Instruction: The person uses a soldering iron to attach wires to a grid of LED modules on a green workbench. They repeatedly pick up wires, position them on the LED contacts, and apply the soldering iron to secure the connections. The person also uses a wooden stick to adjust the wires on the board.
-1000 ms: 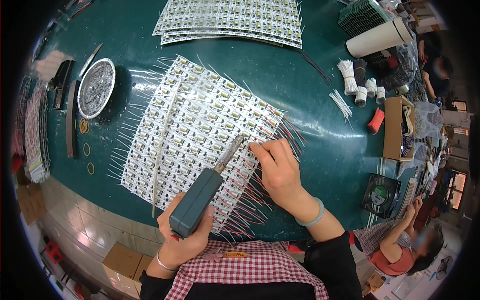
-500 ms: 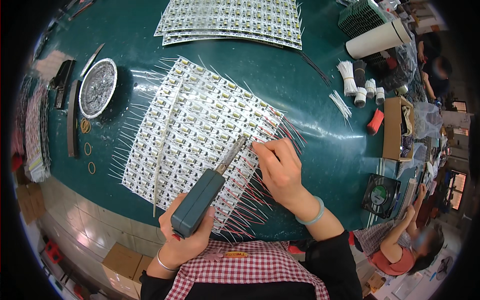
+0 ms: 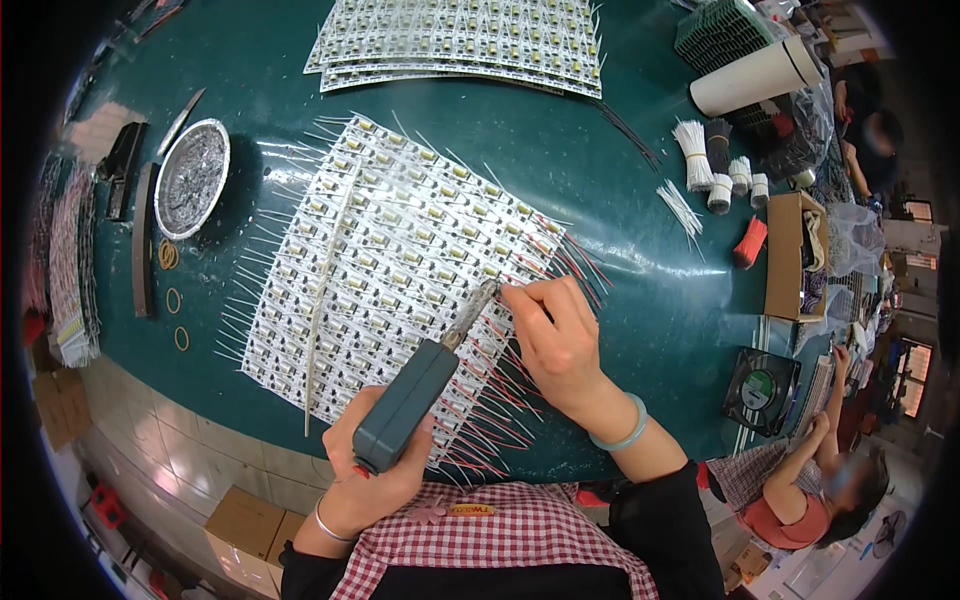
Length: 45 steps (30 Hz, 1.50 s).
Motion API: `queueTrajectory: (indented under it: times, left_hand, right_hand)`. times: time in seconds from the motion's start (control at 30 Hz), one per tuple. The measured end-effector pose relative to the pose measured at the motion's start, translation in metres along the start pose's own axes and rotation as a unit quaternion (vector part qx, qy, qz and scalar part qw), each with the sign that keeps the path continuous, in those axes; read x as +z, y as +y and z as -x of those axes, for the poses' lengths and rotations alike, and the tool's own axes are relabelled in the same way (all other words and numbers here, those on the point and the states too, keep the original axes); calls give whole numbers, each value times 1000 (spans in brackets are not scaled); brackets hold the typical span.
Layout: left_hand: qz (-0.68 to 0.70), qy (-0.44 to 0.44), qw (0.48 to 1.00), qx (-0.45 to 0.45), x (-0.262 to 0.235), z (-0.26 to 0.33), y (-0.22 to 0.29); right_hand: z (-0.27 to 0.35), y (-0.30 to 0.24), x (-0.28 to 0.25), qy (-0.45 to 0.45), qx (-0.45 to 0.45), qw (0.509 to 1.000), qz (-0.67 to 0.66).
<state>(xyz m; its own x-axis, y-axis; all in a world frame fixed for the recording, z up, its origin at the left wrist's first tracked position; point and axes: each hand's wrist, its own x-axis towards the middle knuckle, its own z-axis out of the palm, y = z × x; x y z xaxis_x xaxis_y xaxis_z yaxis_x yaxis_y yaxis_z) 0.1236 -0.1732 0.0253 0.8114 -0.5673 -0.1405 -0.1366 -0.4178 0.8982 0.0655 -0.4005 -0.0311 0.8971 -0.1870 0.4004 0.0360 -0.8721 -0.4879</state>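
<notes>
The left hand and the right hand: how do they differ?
The left hand wraps around a dark green tool; the right hand has bent fingers close to the tool's metal tip. The left wears a thin silvery bangle, the right a thicker pale green bangle. Both hands are ungloved.

Green table [image 3: 660, 350], white circuit panel [image 3: 385, 255], dark-teal tool [image 3: 405, 405], red-and-white checked apron [image 3: 500, 535]

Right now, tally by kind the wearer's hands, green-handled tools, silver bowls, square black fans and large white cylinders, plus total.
Left hand, right hand: 2
Green-handled tool: 1
Silver bowl: 1
Square black fan: 1
Large white cylinder: 1
Total: 6
</notes>
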Motion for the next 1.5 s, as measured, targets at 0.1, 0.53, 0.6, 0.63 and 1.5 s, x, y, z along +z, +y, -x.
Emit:
queueTrajectory:
  times: [0.1, 0.53, 0.6, 0.63, 1.5]
  left_hand:
    - [-31, 10, 998, 56, 1, -2, -1]
    - [-4, 10, 1000, 4, -2, 5, -4]
    - [7, 21, 1000, 15, -1, 5, -3]
    - [9, 24, 1000, 16, -2, 5, -2]
    - [19, 70, 997, 24, -11, 15, -1]
  right_hand:
    - [0, 0, 0, -4, 0, 1000, 6]
    - [0, -2, -1, -9, 2, 1000, 10]
    - [0, -2, -2, -8, 1, 1000, 10]
    - [0, -2, -2, -9, 1, 1000, 11]
    - [5, -21, -11, 31, -9, 999, 2]
